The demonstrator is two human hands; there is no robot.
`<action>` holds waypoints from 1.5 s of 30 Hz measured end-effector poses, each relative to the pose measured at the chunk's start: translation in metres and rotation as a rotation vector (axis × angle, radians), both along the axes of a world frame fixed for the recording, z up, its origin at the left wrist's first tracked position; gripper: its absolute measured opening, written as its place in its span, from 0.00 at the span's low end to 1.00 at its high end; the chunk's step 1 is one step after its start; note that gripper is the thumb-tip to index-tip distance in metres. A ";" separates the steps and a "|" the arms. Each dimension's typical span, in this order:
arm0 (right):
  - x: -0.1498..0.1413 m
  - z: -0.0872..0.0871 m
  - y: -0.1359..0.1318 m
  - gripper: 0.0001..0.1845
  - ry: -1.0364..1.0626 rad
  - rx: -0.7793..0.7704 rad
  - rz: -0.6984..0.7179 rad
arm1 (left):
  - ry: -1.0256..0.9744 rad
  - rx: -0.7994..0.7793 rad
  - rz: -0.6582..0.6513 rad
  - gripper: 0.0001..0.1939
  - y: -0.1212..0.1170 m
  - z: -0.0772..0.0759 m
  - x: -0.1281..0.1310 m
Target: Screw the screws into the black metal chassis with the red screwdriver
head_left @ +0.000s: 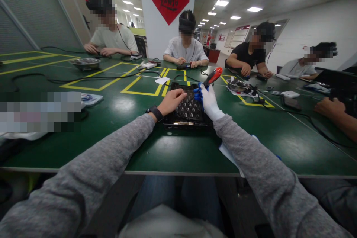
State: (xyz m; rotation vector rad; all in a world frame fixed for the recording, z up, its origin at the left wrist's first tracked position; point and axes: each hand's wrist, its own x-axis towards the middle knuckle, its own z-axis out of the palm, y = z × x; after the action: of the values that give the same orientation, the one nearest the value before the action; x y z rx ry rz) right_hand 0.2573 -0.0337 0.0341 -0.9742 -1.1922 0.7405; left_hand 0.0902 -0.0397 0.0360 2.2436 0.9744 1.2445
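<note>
A black, box-like device casing [187, 109] with rows of shiny marks on its top lies on the green table in front of me. My left hand [174, 100], bare and with a black watch at the wrist, rests on the casing's left side, its fingers lying over the top. Over the right part of the casing, my right hand [209, 100], in a white glove with blue fingers, is closed around a screwdriver [214, 76]. Its red and black handle sticks up to the right; the tip is hidden by the glove and too small to make out.
Metal bowls stand at the back left [85, 64] and to the right [238, 84], the right one with small parts. A white paper piece [162, 81] lies behind the casing. Cables cross the green table [111, 137]. Several people work around it; a person's hand [330, 109] is at far right.
</note>
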 end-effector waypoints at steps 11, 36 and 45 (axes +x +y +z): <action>-0.004 0.013 -0.015 0.16 0.124 0.094 0.068 | 0.141 -0.060 -0.001 0.19 0.014 -0.015 -0.006; -0.007 0.018 -0.024 0.17 0.111 0.097 0.089 | 0.055 -0.162 -0.165 0.10 0.019 -0.020 -0.003; -0.006 0.015 -0.023 0.16 0.097 0.141 0.114 | 0.044 -0.143 -0.154 0.09 0.019 -0.019 -0.003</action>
State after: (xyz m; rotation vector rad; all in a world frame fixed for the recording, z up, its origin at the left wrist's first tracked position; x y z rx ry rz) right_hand 0.2508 -0.0562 0.0493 -0.7509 -1.2049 0.7746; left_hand 0.0871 -0.0204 0.0165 2.1968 0.8596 1.0300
